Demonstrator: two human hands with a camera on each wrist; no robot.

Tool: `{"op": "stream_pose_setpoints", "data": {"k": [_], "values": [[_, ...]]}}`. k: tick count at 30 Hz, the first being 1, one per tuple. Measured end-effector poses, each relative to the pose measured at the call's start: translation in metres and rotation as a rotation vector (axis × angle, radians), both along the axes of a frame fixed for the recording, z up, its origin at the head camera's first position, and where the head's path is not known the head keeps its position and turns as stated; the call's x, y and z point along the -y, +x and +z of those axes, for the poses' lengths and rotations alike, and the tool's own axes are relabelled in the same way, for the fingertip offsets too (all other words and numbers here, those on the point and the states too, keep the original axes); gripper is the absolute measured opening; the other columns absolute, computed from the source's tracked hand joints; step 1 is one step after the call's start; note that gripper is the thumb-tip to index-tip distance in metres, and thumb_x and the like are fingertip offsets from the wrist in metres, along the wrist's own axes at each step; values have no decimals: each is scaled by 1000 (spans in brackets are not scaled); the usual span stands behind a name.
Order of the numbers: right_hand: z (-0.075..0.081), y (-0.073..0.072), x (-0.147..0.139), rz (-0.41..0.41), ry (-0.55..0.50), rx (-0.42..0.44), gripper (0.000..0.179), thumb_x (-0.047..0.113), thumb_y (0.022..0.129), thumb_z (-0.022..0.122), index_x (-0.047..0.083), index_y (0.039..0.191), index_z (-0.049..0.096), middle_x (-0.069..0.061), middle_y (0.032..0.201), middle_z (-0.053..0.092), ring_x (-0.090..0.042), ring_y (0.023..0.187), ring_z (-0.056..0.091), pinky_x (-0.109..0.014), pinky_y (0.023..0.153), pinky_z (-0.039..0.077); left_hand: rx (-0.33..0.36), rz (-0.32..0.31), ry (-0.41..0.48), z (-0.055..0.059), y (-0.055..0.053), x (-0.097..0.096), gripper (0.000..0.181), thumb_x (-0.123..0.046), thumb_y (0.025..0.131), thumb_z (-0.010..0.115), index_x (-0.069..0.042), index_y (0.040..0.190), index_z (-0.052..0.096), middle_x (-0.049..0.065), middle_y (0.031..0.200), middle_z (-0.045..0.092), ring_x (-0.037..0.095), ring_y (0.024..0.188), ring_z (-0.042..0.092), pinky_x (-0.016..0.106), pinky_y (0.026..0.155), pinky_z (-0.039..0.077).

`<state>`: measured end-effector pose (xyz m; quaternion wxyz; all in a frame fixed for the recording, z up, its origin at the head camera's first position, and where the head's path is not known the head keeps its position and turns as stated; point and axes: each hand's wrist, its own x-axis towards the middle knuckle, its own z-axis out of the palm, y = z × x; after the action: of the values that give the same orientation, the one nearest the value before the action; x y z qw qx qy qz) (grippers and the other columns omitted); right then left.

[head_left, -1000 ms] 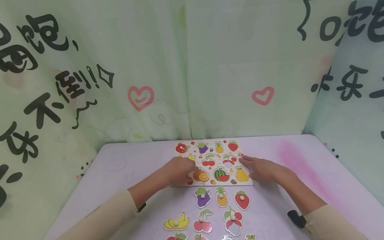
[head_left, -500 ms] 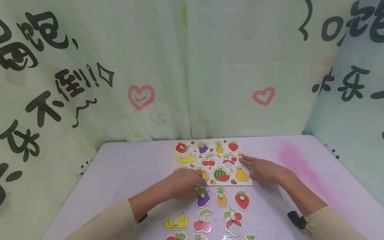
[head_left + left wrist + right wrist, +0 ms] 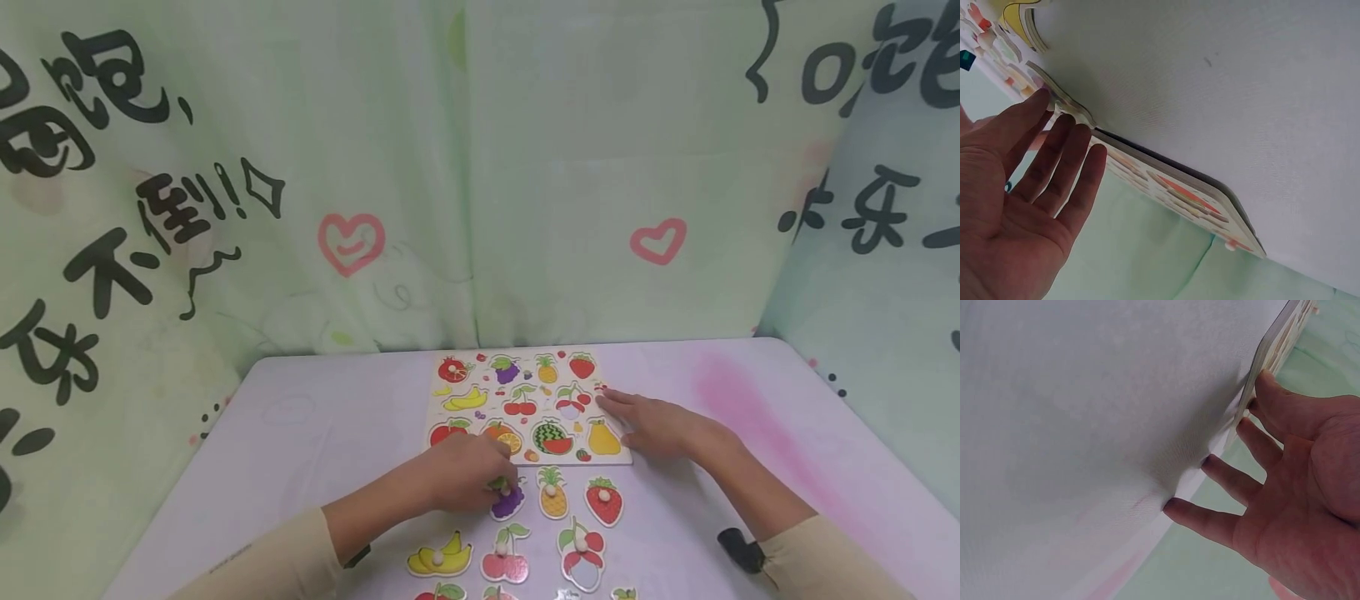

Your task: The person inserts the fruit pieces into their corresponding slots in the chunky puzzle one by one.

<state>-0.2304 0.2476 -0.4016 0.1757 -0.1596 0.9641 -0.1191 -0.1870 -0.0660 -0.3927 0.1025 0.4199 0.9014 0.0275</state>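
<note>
From the head view, the left hand (image 3: 471, 471) is reaching in from the lower left, back turned up, fingers bending down over the grape piece (image 3: 510, 502). That piece is lying on the white surface (image 3: 300, 442), just below the fruit-covered board (image 3: 564, 461), its left part disappearing behind the fingers. Pineapple piece (image 3: 552, 497) and strawberry piece (image 3: 604, 506) are sitting alongside to the right; banana piece (image 3: 440, 560) and cherry piece (image 3: 505, 565) are waiting nearer the camera, and the bottom row is running out of frame. Over on the right, the right hand (image 3: 663, 423) is stretching its fingers to the board's right edge.

Over to the left wrist, and now the palm is showing! Thumb and fingers are closing in around the grape piece, the outer fingers reaching long and slightly bent. The fingertips are masking the contact, so I can't fairly tell whether the grip is pinching or merely touching. The board's thick edge is appearing too, with a yellow piece (image 3: 1019, 24) being cropped at the top.

Right wrist: the grip is relaxed, fingers fanning out, thumb lying against the board's side, the two outermost fingertips resting on the surface. Most of the board is falling outside this view.
</note>
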Motion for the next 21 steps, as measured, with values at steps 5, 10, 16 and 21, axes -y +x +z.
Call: {"op": "stream_pose_setpoints", "data": {"k": [5,10,16,21], "values": [[0,1,0,11,8,-8,73,20,97,71,11,161,38,-20,168,32,-52,149,34,-66,112,41,-1,-12,-10,0,2,-1,17,-23,92,81,-27,109,81,-14,90,66,-1,77,54,13,71,46],[1,2,0,-5,-2,4,73,20,97,72,12,161,38,-20,168,32,-52,149,34,-66,112,41,-4,-16,-16,-2,2,-4,16,-24,93,81,-27,108,81,-14,90,67,-1,77,55,13,71,46],[2,4,0,-7,-7,2,73,20,97,72,12,161,38,-20,167,32,-52,148,34,-66,110,42,-4,-4,-14,-4,1,-7,14,-26,94,79,-25,108,81,-13,87,68,-1,76,55,13,70,45],[3,4,1,1,-6,-3,72,19,97,71,11,161,39,-20,167,32,-53,148,35,-66,110,42,-1,21,-20,-3,2,-8,14,-27,93,80,-25,107,81,-13,87,68,-1,76,56,13,70,46]]}}
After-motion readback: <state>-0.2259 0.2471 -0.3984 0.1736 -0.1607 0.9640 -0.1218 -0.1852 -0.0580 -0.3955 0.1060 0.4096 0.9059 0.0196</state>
